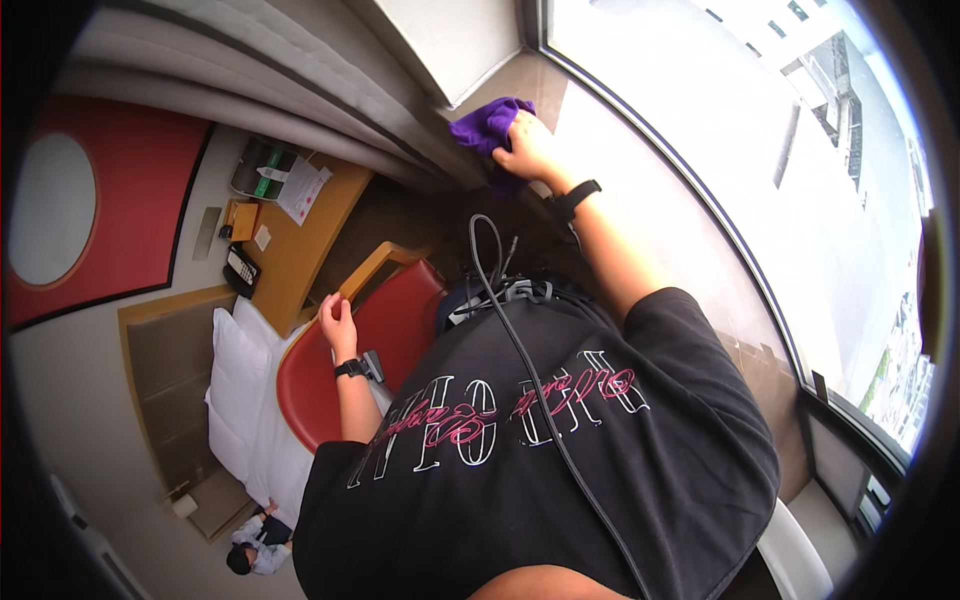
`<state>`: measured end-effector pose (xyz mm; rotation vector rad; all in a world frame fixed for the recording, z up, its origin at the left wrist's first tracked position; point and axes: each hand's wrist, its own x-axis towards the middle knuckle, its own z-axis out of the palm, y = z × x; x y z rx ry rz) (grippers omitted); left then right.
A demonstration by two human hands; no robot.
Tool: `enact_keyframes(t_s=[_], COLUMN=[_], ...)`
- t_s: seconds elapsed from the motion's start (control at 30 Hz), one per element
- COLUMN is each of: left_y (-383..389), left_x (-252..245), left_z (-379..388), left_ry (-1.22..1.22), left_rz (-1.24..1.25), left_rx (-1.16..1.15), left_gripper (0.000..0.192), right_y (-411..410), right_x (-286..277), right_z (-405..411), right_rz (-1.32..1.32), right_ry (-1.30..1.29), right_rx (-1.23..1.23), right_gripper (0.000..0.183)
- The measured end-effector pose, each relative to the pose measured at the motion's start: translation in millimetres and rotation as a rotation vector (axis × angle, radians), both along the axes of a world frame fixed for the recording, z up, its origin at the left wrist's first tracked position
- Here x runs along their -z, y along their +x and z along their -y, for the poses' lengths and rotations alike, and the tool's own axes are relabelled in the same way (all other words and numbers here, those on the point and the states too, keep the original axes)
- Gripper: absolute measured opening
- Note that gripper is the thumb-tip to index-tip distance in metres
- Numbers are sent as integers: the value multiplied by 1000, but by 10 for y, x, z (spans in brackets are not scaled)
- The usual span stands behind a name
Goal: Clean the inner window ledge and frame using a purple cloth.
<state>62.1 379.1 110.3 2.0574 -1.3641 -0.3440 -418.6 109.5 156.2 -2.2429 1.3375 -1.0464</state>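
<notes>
A purple cloth (484, 127) is bunched under my right hand (529, 146), which grips it at the far end of the window sill (622, 150). The cloth lies close to the corner where the sill meets a white wall panel. Part of it hangs down below my hand. My left hand (339, 324) is held in the air over a red chair (326, 382) with a wooden armrest. Its fingers are loosely curled, with a gap at the thumb, and I see nothing in them. A black band is on each wrist.
A dark cable (517, 330) loops up in front of my shirt. Grey curtains (300, 90) hang beside the sill. A wooden desk (300, 247) holds a telephone (241, 270), papers and a tray. Beyond are a bed (262, 420) and another person (261, 540). The window glass (712, 135) runs along my right.
</notes>
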Motion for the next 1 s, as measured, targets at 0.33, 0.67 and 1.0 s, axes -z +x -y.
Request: enact_keyframes(t_s=[0.33, 0.67, 1.0], left_y=[-1474, -2847, -2997], left_x=[-929, -616, -400], left_z=[1891, 2524, 2599], left_ry=[-51, 50, 268], left_rz=[-56, 430, 473], left_rx=[518, 998, 922], left_gripper=[30, 83, 101], right_y=[-1490, -1748, -1407], right_x=[-253, -241, -274], right_z=[-1403, -2042, -1483], right_rz=[13, 25, -187], right_ry=[128, 134, 237], right_rx=[650, 723, 590], right_gripper=[32, 38, 48])
